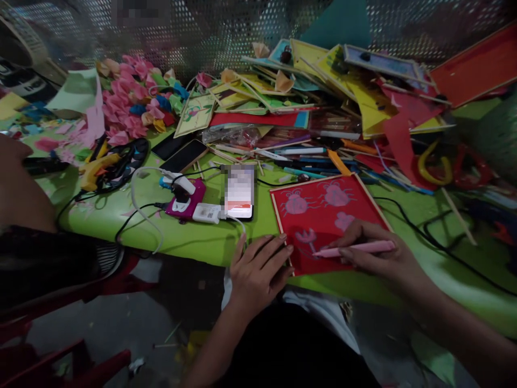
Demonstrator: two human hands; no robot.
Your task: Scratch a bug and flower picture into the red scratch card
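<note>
My right hand (369, 250) grips a pink marker pen (363, 247), its tip touching a red sheet (335, 215) framed with thin wooden sticks. Two round bug-like drawings in pinkish-grey lines show on the upper part of the sheet. Lower down are a flower shape, partly hidden by my fingers, and a tulip-like shape with a stem at the pen tip. My left hand (260, 267) lies flat at the left edge of the sheet, fingers stretched out, holding nothing.
A lit phone (239, 192) and a purple power strip (186, 200) with plugs and cables lie to the left. Behind are a yellow glue gun (99, 170), pink paper flowers (129, 97), pens, sticks and stacked framed cards. Yellow-handled scissors (434, 167) sit right. Another person's arm (24, 188) is at far left.
</note>
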